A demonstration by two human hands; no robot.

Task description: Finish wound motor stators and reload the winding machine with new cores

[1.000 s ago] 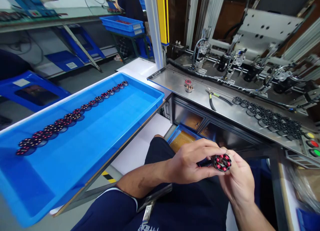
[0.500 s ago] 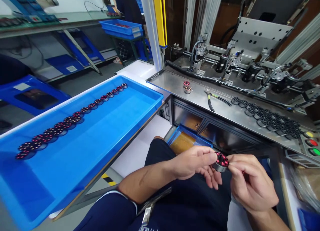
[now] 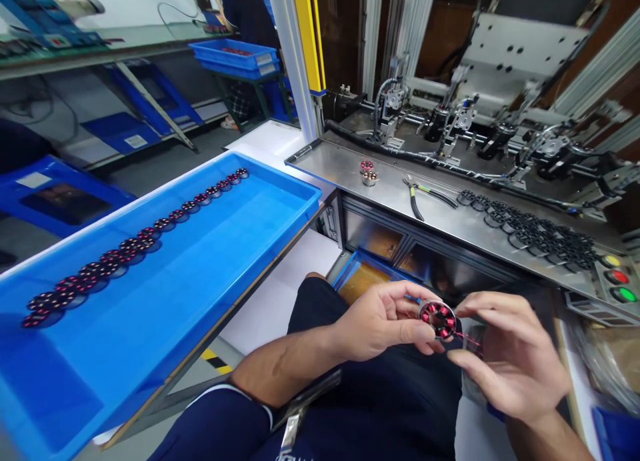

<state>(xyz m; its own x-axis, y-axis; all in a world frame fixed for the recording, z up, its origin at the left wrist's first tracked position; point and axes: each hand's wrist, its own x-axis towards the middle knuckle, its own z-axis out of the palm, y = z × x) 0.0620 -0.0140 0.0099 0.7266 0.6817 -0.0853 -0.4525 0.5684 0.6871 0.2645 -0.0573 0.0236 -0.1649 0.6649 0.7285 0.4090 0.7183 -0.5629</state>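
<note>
My left hand (image 3: 383, 321) pinches a small round motor stator (image 3: 437, 318) with red copper windings, held above my lap. My right hand (image 3: 507, 358) is just to its right, thumb and forefinger pinching thin red wire leads (image 3: 467, 341) that trail from the stator. A long blue tray (image 3: 210, 248) lies to my left with a row of several matching wound stators (image 3: 135, 241) along its far side.
A steel machine bench (image 3: 400, 194) carries two small stators (image 3: 369, 171), a pair of pliers (image 3: 423, 198) and a pile of black unwound cores (image 3: 540, 234). Coloured buttons (image 3: 617, 278) sit at its right end. Blue bins stand behind.
The stator has been turned in my left hand, its face now tilted up. My right hand has slid off the stator to the right, drawing the wire leads out.
</note>
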